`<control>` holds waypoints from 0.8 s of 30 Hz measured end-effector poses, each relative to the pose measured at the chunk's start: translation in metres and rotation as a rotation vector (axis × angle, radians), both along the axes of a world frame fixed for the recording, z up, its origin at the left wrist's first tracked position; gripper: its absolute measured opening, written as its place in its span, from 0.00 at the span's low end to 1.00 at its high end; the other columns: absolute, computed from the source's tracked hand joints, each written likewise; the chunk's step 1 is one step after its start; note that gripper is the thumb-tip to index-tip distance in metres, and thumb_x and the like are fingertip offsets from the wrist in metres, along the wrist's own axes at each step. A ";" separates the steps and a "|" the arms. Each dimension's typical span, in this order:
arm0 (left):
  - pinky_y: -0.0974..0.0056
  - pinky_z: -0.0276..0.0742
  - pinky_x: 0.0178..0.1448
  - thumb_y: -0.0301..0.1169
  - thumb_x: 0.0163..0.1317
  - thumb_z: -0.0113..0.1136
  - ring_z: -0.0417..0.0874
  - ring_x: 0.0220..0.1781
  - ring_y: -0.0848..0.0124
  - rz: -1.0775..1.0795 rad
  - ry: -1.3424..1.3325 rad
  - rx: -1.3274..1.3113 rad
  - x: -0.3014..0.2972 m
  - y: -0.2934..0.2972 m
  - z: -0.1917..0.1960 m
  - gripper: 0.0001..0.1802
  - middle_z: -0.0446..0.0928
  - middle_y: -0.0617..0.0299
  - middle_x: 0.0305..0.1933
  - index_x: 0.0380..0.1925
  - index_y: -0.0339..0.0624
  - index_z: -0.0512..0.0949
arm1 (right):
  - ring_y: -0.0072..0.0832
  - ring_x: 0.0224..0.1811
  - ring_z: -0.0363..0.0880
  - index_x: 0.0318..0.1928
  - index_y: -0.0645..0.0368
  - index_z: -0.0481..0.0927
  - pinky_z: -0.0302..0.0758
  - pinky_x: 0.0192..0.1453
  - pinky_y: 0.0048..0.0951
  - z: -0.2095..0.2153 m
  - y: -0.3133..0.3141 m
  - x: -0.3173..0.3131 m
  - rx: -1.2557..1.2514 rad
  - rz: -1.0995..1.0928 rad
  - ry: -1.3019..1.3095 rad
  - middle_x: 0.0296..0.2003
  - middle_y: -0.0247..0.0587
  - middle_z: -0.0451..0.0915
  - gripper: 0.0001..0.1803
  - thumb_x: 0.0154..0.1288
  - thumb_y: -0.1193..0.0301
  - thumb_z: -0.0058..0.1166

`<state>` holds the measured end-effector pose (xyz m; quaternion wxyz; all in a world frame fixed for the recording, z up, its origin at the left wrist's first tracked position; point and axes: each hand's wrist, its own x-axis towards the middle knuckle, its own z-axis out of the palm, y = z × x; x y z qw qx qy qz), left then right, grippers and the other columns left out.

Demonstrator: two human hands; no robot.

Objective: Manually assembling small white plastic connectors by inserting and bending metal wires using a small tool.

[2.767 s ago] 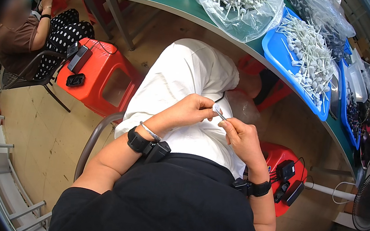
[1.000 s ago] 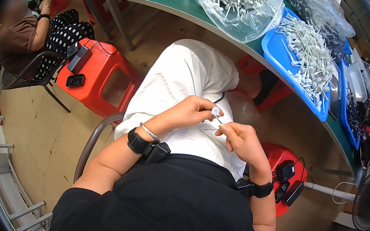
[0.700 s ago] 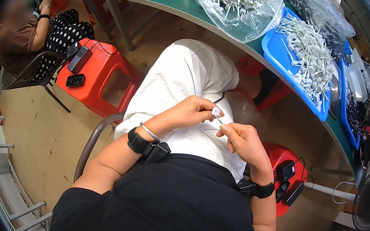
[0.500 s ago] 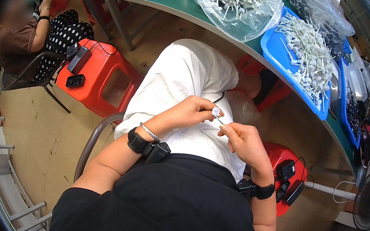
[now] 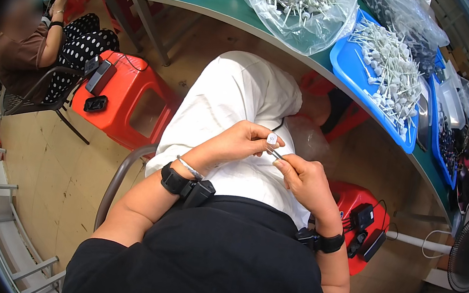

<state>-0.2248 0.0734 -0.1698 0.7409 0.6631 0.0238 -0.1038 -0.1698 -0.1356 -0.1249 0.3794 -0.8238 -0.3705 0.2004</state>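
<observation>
White-headed piece [image 5: 272, 139], seemingly mid-work, is pinched in the left hand [image 5: 243, 141]; right hand [image 5: 305, 178] grips a slim dark tool [image 5: 279, 156]; similar pieces [image 5: 393, 72], status unclear, lie beyond.

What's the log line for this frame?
left hand: pinching small white piece | right hand: holding thin dark item near it | blue tray: white stemmed pieces

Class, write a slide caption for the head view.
Over white trousers, the left hand holds a small white piece, the right hand a thin tool close by.
</observation>
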 end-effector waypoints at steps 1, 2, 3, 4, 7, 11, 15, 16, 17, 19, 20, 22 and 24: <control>0.74 0.70 0.37 0.31 0.70 0.60 0.72 0.30 0.83 0.004 0.000 -0.017 0.000 0.000 -0.001 0.13 0.79 0.69 0.30 0.49 0.38 0.85 | 0.48 0.19 0.74 0.36 0.61 0.84 0.70 0.25 0.39 -0.001 0.001 0.000 0.013 -0.022 -0.034 0.19 0.54 0.74 0.11 0.69 0.65 0.60; 0.74 0.70 0.37 0.31 0.70 0.60 0.72 0.30 0.83 0.004 -0.001 -0.017 0.000 0.000 -0.002 0.13 0.79 0.69 0.30 0.49 0.38 0.85 | 0.48 0.19 0.74 0.36 0.61 0.84 0.70 0.25 0.39 -0.004 0.001 -0.001 0.013 -0.022 -0.034 0.19 0.54 0.74 0.11 0.69 0.65 0.60; 0.74 0.70 0.37 0.30 0.69 0.60 0.72 0.30 0.83 0.004 -0.006 -0.006 0.001 0.000 -0.002 0.12 0.79 0.69 0.30 0.49 0.38 0.85 | 0.48 0.19 0.74 0.35 0.61 0.84 0.69 0.25 0.40 -0.006 0.001 -0.001 0.037 -0.035 -0.048 0.19 0.54 0.73 0.12 0.69 0.64 0.60; 0.74 0.70 0.36 0.29 0.69 0.59 0.72 0.30 0.83 0.003 -0.012 0.005 0.001 0.001 -0.003 0.12 0.79 0.69 0.30 0.49 0.38 0.85 | 0.49 0.19 0.74 0.35 0.61 0.83 0.69 0.24 0.40 -0.007 0.002 -0.001 0.060 -0.047 -0.062 0.18 0.54 0.73 0.12 0.69 0.64 0.60; 0.74 0.70 0.36 0.28 0.69 0.59 0.72 0.30 0.83 0.024 -0.019 0.019 0.000 0.000 -0.003 0.12 0.78 0.69 0.29 0.48 0.38 0.85 | 0.49 0.18 0.73 0.35 0.61 0.83 0.68 0.24 0.40 -0.008 0.001 -0.001 0.043 -0.052 -0.062 0.18 0.54 0.72 0.12 0.69 0.64 0.59; 0.74 0.70 0.36 0.29 0.69 0.59 0.72 0.30 0.83 0.034 -0.026 0.041 0.000 0.000 -0.001 0.12 0.78 0.69 0.29 0.48 0.38 0.85 | 0.49 0.17 0.71 0.34 0.61 0.83 0.67 0.23 0.40 -0.005 0.001 -0.002 0.043 -0.065 -0.022 0.17 0.55 0.71 0.13 0.70 0.64 0.59; 0.73 0.70 0.35 0.29 0.69 0.59 0.72 0.29 0.82 0.047 -0.037 0.041 0.000 0.000 -0.002 0.12 0.78 0.69 0.28 0.47 0.38 0.85 | 0.39 0.14 0.66 0.34 0.63 0.83 0.66 0.22 0.36 -0.002 0.002 -0.002 0.030 -0.083 0.054 0.15 0.51 0.69 0.14 0.71 0.63 0.58; 0.73 0.70 0.35 0.29 0.69 0.59 0.72 0.29 0.82 0.050 -0.042 0.049 0.000 0.000 -0.002 0.12 0.78 0.68 0.28 0.48 0.38 0.85 | 0.34 0.13 0.65 0.34 0.63 0.83 0.65 0.22 0.35 -0.001 0.003 -0.002 0.036 -0.098 0.099 0.13 0.49 0.68 0.15 0.72 0.63 0.57; 0.73 0.70 0.35 0.29 0.69 0.59 0.72 0.29 0.82 0.050 -0.042 0.049 -0.001 0.000 -0.002 0.12 0.78 0.68 0.28 0.48 0.38 0.85 | 0.34 0.13 0.65 0.34 0.63 0.83 0.65 0.22 0.35 0.000 0.003 -0.002 0.036 -0.098 0.099 0.13 0.49 0.68 0.15 0.72 0.63 0.57; 0.73 0.71 0.35 0.29 0.69 0.59 0.72 0.29 0.82 0.053 -0.051 0.071 -0.001 0.001 -0.001 0.12 0.78 0.69 0.28 0.48 0.39 0.85 | 0.25 0.14 0.65 0.34 0.64 0.83 0.66 0.23 0.32 0.002 0.004 -0.003 0.017 -0.107 0.153 0.12 0.43 0.67 0.16 0.73 0.63 0.57; 0.73 0.71 0.35 0.29 0.69 0.59 0.72 0.29 0.82 0.053 -0.052 0.071 -0.002 0.001 0.000 0.12 0.78 0.69 0.28 0.48 0.39 0.85 | 0.25 0.14 0.65 0.34 0.64 0.83 0.66 0.23 0.32 0.003 0.004 -0.003 0.016 -0.106 0.152 0.12 0.43 0.67 0.16 0.73 0.63 0.57; 0.73 0.71 0.35 0.29 0.69 0.59 0.73 0.29 0.82 0.049 -0.063 0.084 -0.001 0.001 0.000 0.12 0.78 0.69 0.28 0.48 0.39 0.85 | 0.22 0.15 0.66 0.34 0.65 0.84 0.66 0.24 0.30 0.004 0.004 -0.003 0.007 -0.111 0.181 0.12 0.40 0.68 0.16 0.73 0.63 0.56; 0.73 0.71 0.36 0.29 0.69 0.59 0.73 0.29 0.82 0.052 -0.062 0.085 0.001 -0.001 -0.001 0.12 0.78 0.69 0.28 0.48 0.39 0.85 | 0.19 0.15 0.66 0.36 0.65 0.85 0.65 0.23 0.28 0.004 0.002 -0.001 0.004 -0.099 0.176 0.12 0.36 0.69 0.15 0.74 0.65 0.54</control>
